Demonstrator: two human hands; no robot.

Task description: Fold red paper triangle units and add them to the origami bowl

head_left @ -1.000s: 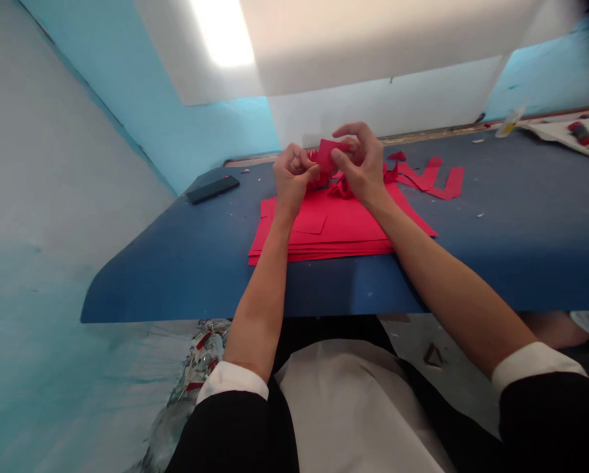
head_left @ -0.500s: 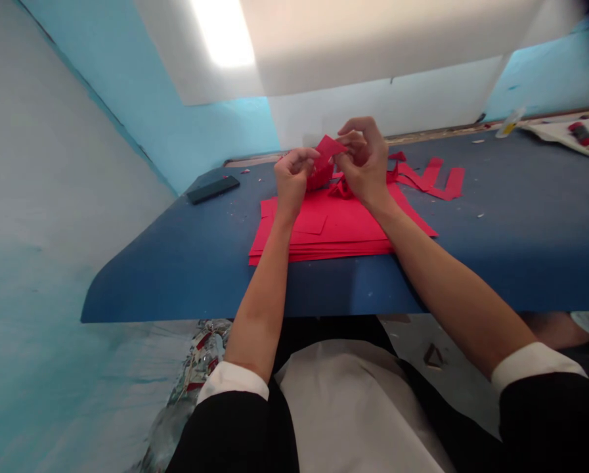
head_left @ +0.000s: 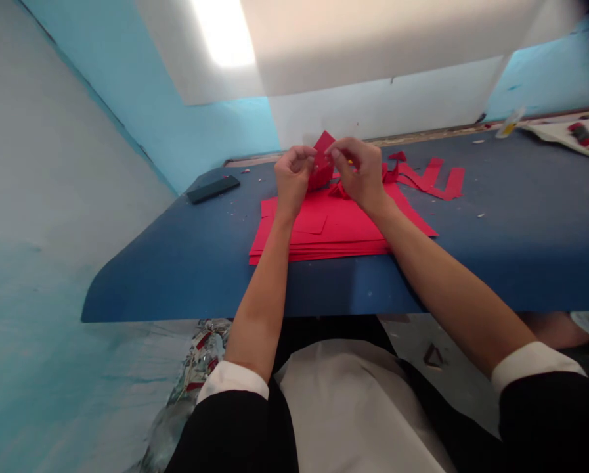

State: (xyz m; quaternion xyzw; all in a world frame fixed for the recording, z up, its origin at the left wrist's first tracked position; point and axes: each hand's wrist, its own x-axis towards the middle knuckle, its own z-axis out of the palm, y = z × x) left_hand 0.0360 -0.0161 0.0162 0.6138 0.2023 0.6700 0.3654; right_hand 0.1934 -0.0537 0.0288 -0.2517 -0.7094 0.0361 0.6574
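Note:
A small piece of red paper (head_left: 324, 140) is held up above a stack of red paper sheets (head_left: 343, 223). My left hand (head_left: 295, 172) pinches its left edge between thumb and fingers. On its right side, the thumb and fingertips of my right hand (head_left: 359, 167) close on the edge. Behind and below the hands lies a bunched red paper shape (head_left: 320, 177), partly covered by my fingers. A smaller crumpled red piece (head_left: 339, 190) rests on the stack between my wrists. One loose red rectangle (head_left: 311, 225) lies on top of the sheets.
Red paper strips (head_left: 439, 180) lie right of the stack on the blue table (head_left: 511, 230). A dark flat phone-like object (head_left: 213, 190) is at left. Toward the back right are a small clear bottle (head_left: 511, 123) and a red-and-black item (head_left: 582, 135). Wall stands behind.
My right hand has come down and slightly left, its fingers closing nearer to the left hand. The small red paper has turned more upright. My left hand has barely moved.

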